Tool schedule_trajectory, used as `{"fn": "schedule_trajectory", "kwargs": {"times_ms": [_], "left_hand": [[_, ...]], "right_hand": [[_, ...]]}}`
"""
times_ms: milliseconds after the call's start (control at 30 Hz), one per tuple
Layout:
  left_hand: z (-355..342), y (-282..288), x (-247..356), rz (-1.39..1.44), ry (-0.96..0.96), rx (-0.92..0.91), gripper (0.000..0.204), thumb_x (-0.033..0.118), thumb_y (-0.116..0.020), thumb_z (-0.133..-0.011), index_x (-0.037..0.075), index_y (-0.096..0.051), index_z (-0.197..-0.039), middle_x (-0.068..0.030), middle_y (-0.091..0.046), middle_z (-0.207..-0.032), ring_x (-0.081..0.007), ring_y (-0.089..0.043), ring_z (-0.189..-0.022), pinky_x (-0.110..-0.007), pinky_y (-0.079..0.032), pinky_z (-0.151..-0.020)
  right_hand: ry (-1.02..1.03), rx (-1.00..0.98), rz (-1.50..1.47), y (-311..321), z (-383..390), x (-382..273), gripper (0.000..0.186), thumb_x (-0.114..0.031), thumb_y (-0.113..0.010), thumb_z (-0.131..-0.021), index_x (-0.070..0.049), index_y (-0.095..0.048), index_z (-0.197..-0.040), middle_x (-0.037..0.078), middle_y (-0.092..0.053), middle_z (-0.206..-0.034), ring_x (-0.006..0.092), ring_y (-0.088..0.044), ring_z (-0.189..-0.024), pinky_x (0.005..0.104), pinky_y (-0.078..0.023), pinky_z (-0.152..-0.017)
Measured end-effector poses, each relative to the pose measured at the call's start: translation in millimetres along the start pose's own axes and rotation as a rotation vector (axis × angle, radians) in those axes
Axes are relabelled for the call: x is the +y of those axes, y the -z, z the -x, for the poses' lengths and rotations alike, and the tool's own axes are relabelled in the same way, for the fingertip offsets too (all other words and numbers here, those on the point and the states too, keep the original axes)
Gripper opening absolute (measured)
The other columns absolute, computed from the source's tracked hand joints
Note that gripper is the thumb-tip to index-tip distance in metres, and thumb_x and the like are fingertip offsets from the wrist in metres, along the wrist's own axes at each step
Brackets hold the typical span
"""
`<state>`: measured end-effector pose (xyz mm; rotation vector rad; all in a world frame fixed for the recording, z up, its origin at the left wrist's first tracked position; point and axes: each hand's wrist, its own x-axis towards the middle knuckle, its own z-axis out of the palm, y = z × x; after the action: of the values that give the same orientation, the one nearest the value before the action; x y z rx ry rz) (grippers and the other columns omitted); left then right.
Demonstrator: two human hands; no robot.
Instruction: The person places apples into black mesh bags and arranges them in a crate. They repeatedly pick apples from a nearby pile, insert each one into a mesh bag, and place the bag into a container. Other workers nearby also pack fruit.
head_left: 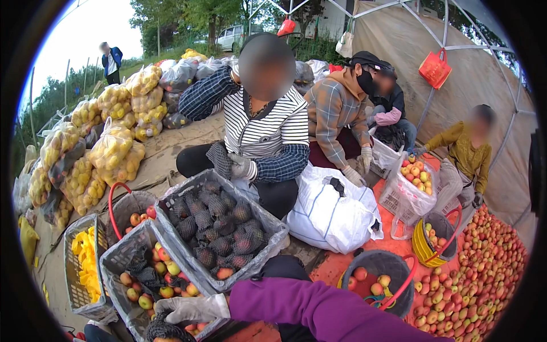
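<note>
My right hand [196, 308], in a white-grey glove below a purple sleeve, reaches across to the near edge of a grey plastic-lined crate [117, 288]. Its fingers curl down onto a black mesh fruit net [164, 329], with a bit of apple showing under it at the lower edge. Loose red and yellow apples [165, 268] and a few black nets [142, 265] lie inside that crate. Beside it stands a second lined crate [274, 242], full of apples in black nets [219, 225]. My left hand is out of sight.
A crate of yellow nets [86, 265] stands left. Black buckets [393, 285] with red handles, a large white sack [330, 214] and an apple heap [473, 273] lie right. Co-workers sit opposite; one in stripes [265, 125] is closest. Bagged fruit [117, 148] is piled behind.
</note>
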<state>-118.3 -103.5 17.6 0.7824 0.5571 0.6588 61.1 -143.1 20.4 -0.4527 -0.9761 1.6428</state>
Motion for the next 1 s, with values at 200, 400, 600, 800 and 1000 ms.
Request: {"fn": "schedule_trajectory", "kwargs": {"times_ms": [200,400,600,800,1000], "left_hand": [[1,8,3,-0.035,-0.002,-0.082,0.055,0.022,-0.063,-0.088,-0.001,-0.042,-0.133,-0.0115,-0.057,-0.118,-0.0244,-0.055,-0.108,-0.037,-0.046,-0.093],[11,-15,28,-0.59,-0.182,0.009,0.059,0.021,-0.067,-0.085,-0.003,-0.042,-0.132,-0.0118,-0.056,-0.12,-0.0232,-0.057,-0.107,-0.034,-0.047,-0.089],[-9,-11,3,-0.405,-0.325,0.079,0.061,0.024,-0.069,-0.082,0.0,-0.044,-0.132,-0.0122,-0.055,-0.125,-0.0233,-0.054,-0.113,-0.038,-0.043,-0.096],[-10,14,-10,0.059,-0.04,0.056,0.05,0.03,-0.05,-0.092,0.006,-0.041,-0.136,-0.0139,-0.051,-0.132,-0.0285,-0.049,-0.121,-0.042,-0.039,-0.104],[-12,1,-16,0.161,0.071,0.034,0.063,0.034,-0.066,-0.082,0.005,-0.045,-0.133,-0.0124,-0.052,-0.131,-0.0265,-0.048,-0.121,-0.043,-0.037,-0.103]], "right_hand": [[-0.015,0.071,0.326,-2,6,-13,0.02,-0.016,-0.061,-0.085,-0.003,-0.051,-0.097,0.003,-0.053,-0.089,0.0109,-0.049,-0.084,0.0265,-0.04,-0.075],[0.402,0.401,0.997,4,-4,11,0.01,-0.007,-0.058,-0.081,-0.005,-0.052,-0.087,0.008,-0.051,-0.081,0.0236,-0.055,-0.074,0.0318,-0.045,-0.063],[0.521,0.147,1.384,-33,9,29,0.021,-0.016,-0.065,-0.075,-0.008,-0.057,-0.093,0.009,-0.053,-0.093,0.0274,-0.056,-0.089,0.0379,-0.048,-0.074],[0.723,0.366,1.287,-32,5,-8,0.047,-0.023,-0.068,-0.079,-0.005,-0.053,-0.119,0.015,-0.054,-0.111,0.0327,-0.049,-0.111,0.045,-0.041,-0.094],[0.267,0.428,1.049,-5,3,23,0.039,-0.026,-0.059,-0.09,-0.006,-0.05,-0.122,0.015,-0.053,-0.122,0.0343,-0.048,-0.116,0.0412,-0.037,-0.101]]}}
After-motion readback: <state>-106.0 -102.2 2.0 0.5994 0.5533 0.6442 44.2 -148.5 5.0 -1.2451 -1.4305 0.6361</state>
